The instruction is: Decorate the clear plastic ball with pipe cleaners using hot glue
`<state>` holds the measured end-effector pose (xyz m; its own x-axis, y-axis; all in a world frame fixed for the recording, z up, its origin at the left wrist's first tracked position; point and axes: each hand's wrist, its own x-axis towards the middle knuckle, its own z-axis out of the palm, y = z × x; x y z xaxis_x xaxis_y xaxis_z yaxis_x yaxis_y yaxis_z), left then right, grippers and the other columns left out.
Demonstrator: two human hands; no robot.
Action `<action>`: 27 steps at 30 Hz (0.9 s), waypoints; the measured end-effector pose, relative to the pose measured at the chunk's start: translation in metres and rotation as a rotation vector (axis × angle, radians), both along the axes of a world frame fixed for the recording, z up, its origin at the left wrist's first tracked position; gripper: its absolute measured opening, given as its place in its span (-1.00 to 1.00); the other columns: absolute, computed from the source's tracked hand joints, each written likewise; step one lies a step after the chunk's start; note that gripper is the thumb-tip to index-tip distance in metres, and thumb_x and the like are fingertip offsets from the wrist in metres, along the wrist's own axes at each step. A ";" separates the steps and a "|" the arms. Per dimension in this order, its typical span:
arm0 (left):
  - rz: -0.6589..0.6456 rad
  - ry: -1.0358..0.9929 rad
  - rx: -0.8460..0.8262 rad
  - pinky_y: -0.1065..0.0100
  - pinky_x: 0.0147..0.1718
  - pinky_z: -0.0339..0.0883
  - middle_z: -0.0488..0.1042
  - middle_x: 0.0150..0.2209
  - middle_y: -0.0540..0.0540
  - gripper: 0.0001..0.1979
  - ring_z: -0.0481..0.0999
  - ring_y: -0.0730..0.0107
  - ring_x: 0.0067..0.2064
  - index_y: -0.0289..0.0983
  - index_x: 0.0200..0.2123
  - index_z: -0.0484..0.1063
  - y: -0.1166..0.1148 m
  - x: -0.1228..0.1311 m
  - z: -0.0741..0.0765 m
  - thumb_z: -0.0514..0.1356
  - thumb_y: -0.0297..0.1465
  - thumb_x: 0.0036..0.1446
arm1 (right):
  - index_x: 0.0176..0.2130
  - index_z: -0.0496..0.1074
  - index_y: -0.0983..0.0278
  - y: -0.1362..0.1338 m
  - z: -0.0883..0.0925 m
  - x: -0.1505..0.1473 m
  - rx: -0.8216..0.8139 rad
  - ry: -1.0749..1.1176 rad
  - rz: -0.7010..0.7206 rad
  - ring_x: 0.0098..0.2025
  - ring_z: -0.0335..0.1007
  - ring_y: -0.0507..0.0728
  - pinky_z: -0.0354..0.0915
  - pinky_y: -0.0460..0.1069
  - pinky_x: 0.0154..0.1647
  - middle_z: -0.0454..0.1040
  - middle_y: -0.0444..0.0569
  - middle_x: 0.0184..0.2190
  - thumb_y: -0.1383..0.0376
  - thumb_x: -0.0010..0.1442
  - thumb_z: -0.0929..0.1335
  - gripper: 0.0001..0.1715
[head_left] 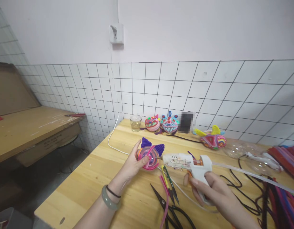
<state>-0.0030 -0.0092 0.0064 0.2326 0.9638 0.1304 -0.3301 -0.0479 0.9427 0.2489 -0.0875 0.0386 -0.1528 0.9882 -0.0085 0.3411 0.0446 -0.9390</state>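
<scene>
The left hand [133,163] cupped the pipe-cleaner ball [150,158], which was probably light and squashy, from its nine o'clock side above the table [89,184], fingers closed on its rim. The right hand [210,190] gripped the rigid glue gun [189,162], nozzle meeting the ball at three o'clock.

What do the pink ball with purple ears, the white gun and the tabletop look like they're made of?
The ball, held in the left hand: fuzzy pipe cleaners coiled around, apparently, a clear shell. The gun, in the right hand: smooth matte white plastic, smudged. The tabletop: pale wood, grain and plank seams visible.
</scene>
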 end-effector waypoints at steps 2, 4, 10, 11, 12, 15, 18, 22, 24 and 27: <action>0.018 -0.024 -0.024 0.17 0.10 0.21 0.50 0.01 -0.23 -0.02 0.42 0.12 0.10 -0.22 0.33 -0.10 -0.001 0.001 0.001 0.37 -0.23 -0.05 | -0.43 0.38 0.31 0.003 -0.002 0.004 -0.059 0.119 0.004 -0.71 -0.04 -0.04 -0.07 -0.11 -0.64 0.26 -0.20 -0.78 -0.11 0.14 0.30 -0.47; 0.024 -0.063 -0.054 0.16 0.09 0.22 0.47 0.05 -0.23 -0.05 0.41 0.12 0.11 -0.18 0.32 -0.06 -0.001 0.002 0.002 0.37 -0.23 -0.05 | -0.34 0.40 0.33 0.007 -0.004 0.008 -0.077 0.204 -0.008 -0.73 -0.12 -0.06 -0.15 -0.11 -0.66 0.24 -0.22 -0.79 -0.11 0.11 0.31 -0.47; -0.011 -0.180 -0.122 0.13 0.07 0.24 0.44 0.08 -0.25 -0.04 0.44 0.11 0.07 -0.11 0.32 -0.04 -0.003 0.003 0.003 0.39 -0.26 -0.08 | -0.37 0.38 0.31 0.027 -0.020 0.018 -0.093 0.365 -0.137 -0.76 -0.12 -0.05 -0.19 -0.11 -0.71 0.20 -0.22 -0.83 -0.11 0.08 0.34 -0.49; -0.018 -0.186 -0.127 0.12 0.06 0.25 0.45 0.08 -0.25 -0.03 0.45 0.11 0.06 -0.11 0.32 -0.04 -0.003 0.003 0.003 0.40 -0.26 -0.10 | -0.42 0.34 0.28 0.031 -0.024 0.019 -0.102 0.374 -0.188 -0.77 -0.06 -0.05 -0.15 -0.12 -0.72 0.20 -0.23 -0.83 -0.10 0.06 0.36 -0.52; -0.024 -0.189 -0.131 0.12 0.05 0.25 0.45 0.07 -0.25 -0.01 0.45 0.10 0.06 -0.10 0.32 -0.04 -0.004 0.003 0.004 0.41 -0.26 -0.11 | -0.49 0.29 0.25 0.035 -0.029 0.019 -0.115 0.373 -0.249 -0.77 0.02 -0.04 -0.09 -0.13 -0.73 0.20 -0.24 -0.82 -0.08 0.04 0.39 -0.53; -0.041 -0.183 -0.138 0.12 0.04 0.26 0.46 0.06 -0.25 0.04 0.45 0.08 0.05 -0.11 0.32 -0.05 -0.005 0.003 0.005 0.44 -0.29 -0.18 | -0.57 0.12 0.18 0.044 -0.045 0.018 -0.147 0.269 -0.401 -0.75 0.22 0.01 0.08 -0.11 -0.72 0.23 -0.24 -0.80 -0.02 0.04 0.40 -0.51; -0.068 -0.168 -0.139 0.14 0.05 0.24 0.47 0.04 -0.24 0.11 0.47 0.10 0.03 -0.12 0.32 -0.08 -0.005 0.003 0.005 0.47 -0.35 -0.23 | -0.49 0.18 0.18 0.050 -0.061 0.016 -0.148 0.074 -0.427 -0.75 0.28 0.04 0.17 -0.09 -0.70 0.35 -0.18 -0.77 0.03 0.14 0.31 -0.64; -0.142 -0.154 -0.126 0.12 0.05 0.23 0.51 -0.02 -0.23 0.17 0.50 0.12 -0.02 -0.14 0.34 -0.15 -0.006 0.003 0.003 0.48 -0.41 -0.26 | -0.48 0.19 0.18 0.054 -0.071 0.016 -0.143 -0.081 -0.418 -0.67 0.39 0.10 0.24 -0.04 -0.64 0.42 -0.12 -0.69 0.03 0.17 0.25 -0.66; -0.163 -0.141 -0.116 0.11 0.05 0.23 0.51 -0.03 -0.24 0.19 0.50 0.13 -0.03 -0.16 0.34 -0.19 -0.007 0.004 0.003 0.47 -0.42 -0.26 | -0.52 0.20 0.18 0.055 -0.070 0.020 -0.110 -0.196 -0.429 -0.61 0.42 0.15 0.25 -0.01 -0.57 0.38 -0.12 -0.69 -0.01 0.16 0.26 -0.61; -0.173 -0.115 -0.126 0.10 0.04 0.23 0.49 -0.02 -0.26 0.24 0.49 0.13 -0.04 -0.18 0.35 -0.26 -0.009 0.005 0.003 0.48 -0.42 -0.28 | -0.56 0.27 0.19 0.054 -0.062 0.026 -0.066 -0.390 -0.486 -0.48 0.43 0.26 0.25 0.09 -0.43 0.34 -0.07 -0.69 -0.05 0.08 0.32 -0.57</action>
<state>0.0020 -0.0178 0.0097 0.3866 0.9211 0.0465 -0.4282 0.1346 0.8936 0.2751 -0.0337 -0.0233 0.3401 0.9397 -0.0360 0.6265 -0.2550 -0.7365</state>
